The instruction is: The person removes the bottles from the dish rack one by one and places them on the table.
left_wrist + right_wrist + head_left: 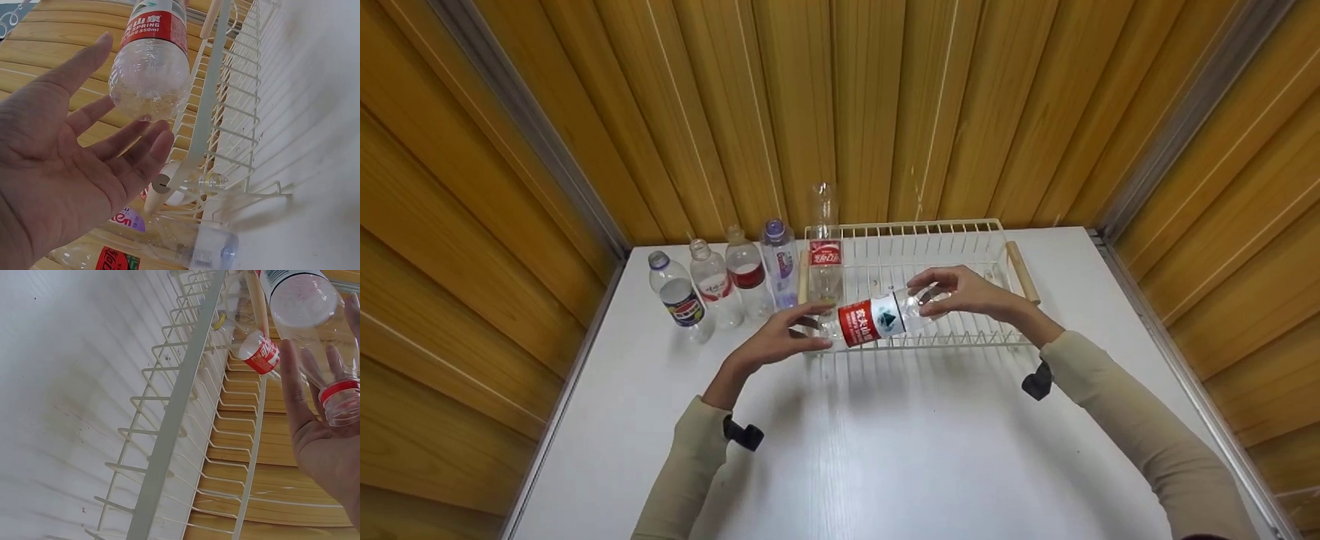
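While the water bottle (870, 321) is hanging tilted above the rack (175, 410), neck to the right, the right hand (971, 291) is gripping the neck end, fingers curled round it; the left hand (776, 341) is waiting at the base, fingers spread and relaxed, clasping nothing. Good handling is calling for a light right grip, since thin plastic is probably giving easily, with the left fingers steadying the base through any turn. Mind that red-labelled bottle (826, 253): it's standing at the rack's left end, looking upended, and crowding the left fingers. Four more bottles (748, 275) are lining the surface (885, 465) beyond that end.
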The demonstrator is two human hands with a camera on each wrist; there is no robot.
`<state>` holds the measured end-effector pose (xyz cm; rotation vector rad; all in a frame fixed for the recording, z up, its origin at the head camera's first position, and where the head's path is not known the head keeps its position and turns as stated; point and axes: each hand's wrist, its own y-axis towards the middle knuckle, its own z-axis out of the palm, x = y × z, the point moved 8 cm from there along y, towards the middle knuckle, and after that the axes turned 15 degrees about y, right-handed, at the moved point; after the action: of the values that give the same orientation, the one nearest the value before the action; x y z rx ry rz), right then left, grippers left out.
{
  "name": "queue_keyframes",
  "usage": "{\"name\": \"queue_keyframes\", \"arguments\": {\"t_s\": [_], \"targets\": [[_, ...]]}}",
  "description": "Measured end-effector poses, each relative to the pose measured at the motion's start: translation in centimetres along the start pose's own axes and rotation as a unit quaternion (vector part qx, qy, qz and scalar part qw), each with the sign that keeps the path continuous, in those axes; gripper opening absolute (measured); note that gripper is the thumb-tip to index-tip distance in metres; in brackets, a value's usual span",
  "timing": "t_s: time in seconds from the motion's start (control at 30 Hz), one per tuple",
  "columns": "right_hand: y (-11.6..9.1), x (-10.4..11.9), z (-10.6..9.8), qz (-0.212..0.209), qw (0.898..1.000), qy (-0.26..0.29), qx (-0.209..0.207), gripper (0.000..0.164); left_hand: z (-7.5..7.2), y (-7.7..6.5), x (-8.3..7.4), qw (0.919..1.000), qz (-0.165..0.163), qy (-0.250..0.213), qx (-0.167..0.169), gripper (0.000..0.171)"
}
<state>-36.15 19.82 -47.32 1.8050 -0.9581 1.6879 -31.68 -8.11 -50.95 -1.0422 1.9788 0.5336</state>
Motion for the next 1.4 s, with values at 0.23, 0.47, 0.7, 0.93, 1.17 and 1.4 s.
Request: {"name": "queue_keyframes", "arguments": {"t_s": [0.23, 0.47, 0.7, 0.93, 1.17, 1.4], "targets": [[-0.3, 0.4, 0.8, -0.01, 1.0, 0.0, 0.018, 0.054, 1.7, 0.4, 0.0, 0.9997, 0.004, -0.016, 0.016, 0.064], [-0.3, 0.9, 1.1, -0.016, 0.999, -0.008, 0.039, 0.059, 2.0, 0.3, -0.3, 0.9996, 0.001, 0.001, 0.03, 0.065], [-1.2, 1.7, -0.5, -0.029, 0.999, 0.014, 0.035, 0.061, 1.4, -1.1, 0.0, 0.9989, 0.003, -0.016, 0.044, 0.064], [-3.4, 1.0, -5.1, -0.005, 1.0, -0.011, -0.028, 0.056, -0.4, -4.4, 2.4, 0.9976, -0.027, -0.061, 0.017, 0.062], [-6.4, -1.0, -10.1, 0.029, 0.993, -0.059, -0.097, 0.059, -3.9, -8.5, 5.7, 0.9879, -0.091, -0.102, -0.073, 0.063], [-9.2, -2.2, -13.5, 0.033, 0.985, -0.082, -0.151, 0.057, -6.4, -12.3, 8.2, 0.9674, -0.12, -0.161, -0.155, 0.066]]}}
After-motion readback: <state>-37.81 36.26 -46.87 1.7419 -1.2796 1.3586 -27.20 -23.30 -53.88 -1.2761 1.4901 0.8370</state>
